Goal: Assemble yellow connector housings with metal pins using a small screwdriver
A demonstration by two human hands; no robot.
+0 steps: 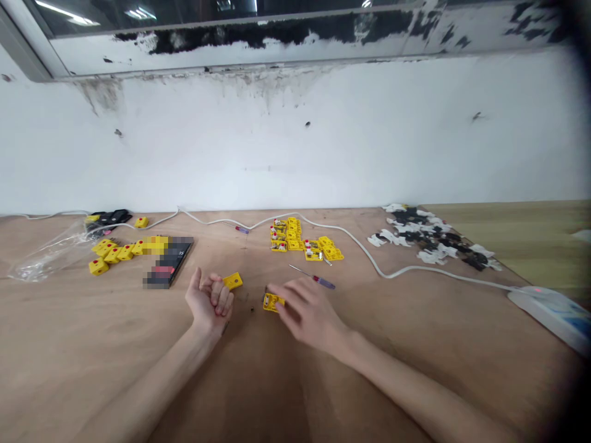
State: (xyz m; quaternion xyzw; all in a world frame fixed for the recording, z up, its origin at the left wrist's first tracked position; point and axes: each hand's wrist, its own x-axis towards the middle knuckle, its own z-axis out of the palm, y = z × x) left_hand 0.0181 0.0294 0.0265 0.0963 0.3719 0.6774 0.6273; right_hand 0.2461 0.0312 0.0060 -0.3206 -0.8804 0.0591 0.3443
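A: What are the hands on?

B: The left hand [210,299] is curled, fingers together, with a yellow plate [233,281] at its fingertips. The right hand [307,314] is loosely spread over a yellow connector housing [272,302], near the middle of the plywood bench [92,357]. From this view, I can't tell whether either hand is gripping.

A: How far along do things look?

B: Closed yellow blocks [113,253] lie in a line at the left. Open housings with white parts [289,237] cluster mid-bench, and a heap of black and white pieces [429,237] sits at the right.

A: Any tools?

B: A purple-handled screwdriver [318,281] lies just beyond the right hand.
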